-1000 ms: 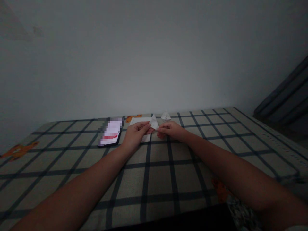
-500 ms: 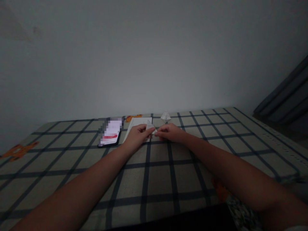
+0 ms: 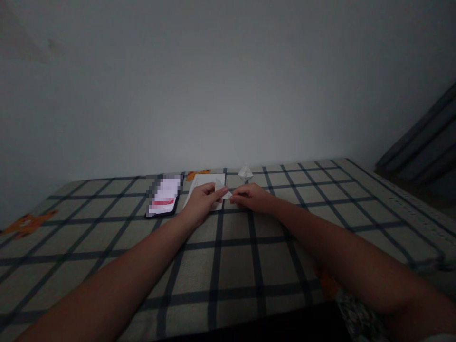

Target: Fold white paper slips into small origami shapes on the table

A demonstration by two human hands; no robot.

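A small piece of folded white paper [image 3: 220, 186] is held between my two hands. My left hand [image 3: 204, 198] pinches it from the left, thumb on top. At its lower right corner, the fingertips of my right hand [image 3: 251, 195] are closed on the paper's tip. Part of the paper is hidden behind my left thumb and fingers. Under and behind my left hand lies a white pad or stack of paper [image 3: 204, 179]. Just beyond my right hand sits another folded white paper shape [image 3: 245, 172], pointed at the top.
A phone [image 3: 164, 197] with its screen lit lies left of the pad. The surface has a checked cloth [image 3: 235, 261] with orange animal prints [image 3: 30, 223]. A pale wall [image 3: 228, 85] rises behind it, and dark striped fabric [image 3: 423, 137] hangs at the right.
My left hand and the folded paper have shifted very slightly, and the paper's angle differs a little. My right hand stays at its corner. The phone and the other folded shape have not moved.
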